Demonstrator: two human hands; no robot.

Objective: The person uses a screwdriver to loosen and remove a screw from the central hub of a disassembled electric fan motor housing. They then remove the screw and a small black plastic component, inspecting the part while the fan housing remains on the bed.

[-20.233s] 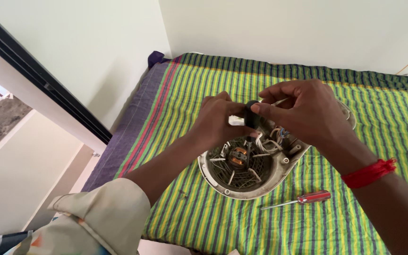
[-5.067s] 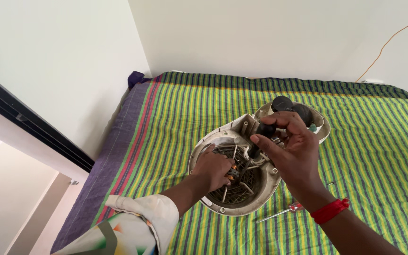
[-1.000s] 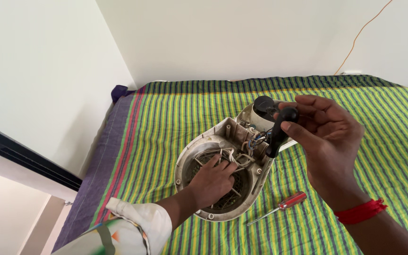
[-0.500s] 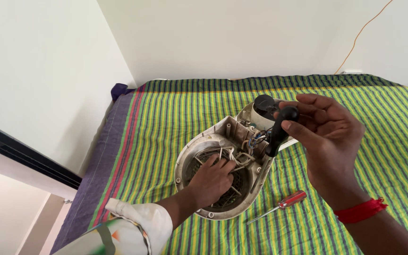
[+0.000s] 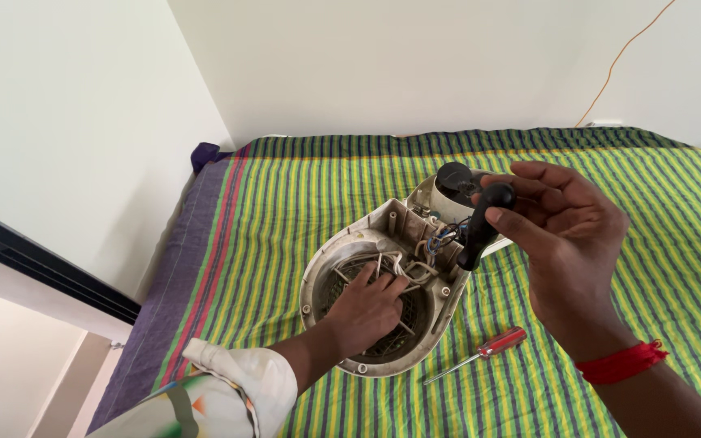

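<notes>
The open fan casing (image 5: pixel 383 304) lies mid-bed; the left hand (image 5: pixel 367 312) presses flat inside its grille; at two o'clock the right hand (image 5: pixel 565 243) pinches a black plug (image 5: pixel 480 231); thin plastic, likely light, brittle; grip the rim.

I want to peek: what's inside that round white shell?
Inside the white shell you can see a dark grille and coloured wires. The left hand covers the middle, hiding what's beneath.

Bright even daylight; soft shadows; sharp focus; slight wide-angle edge stretch
</notes>
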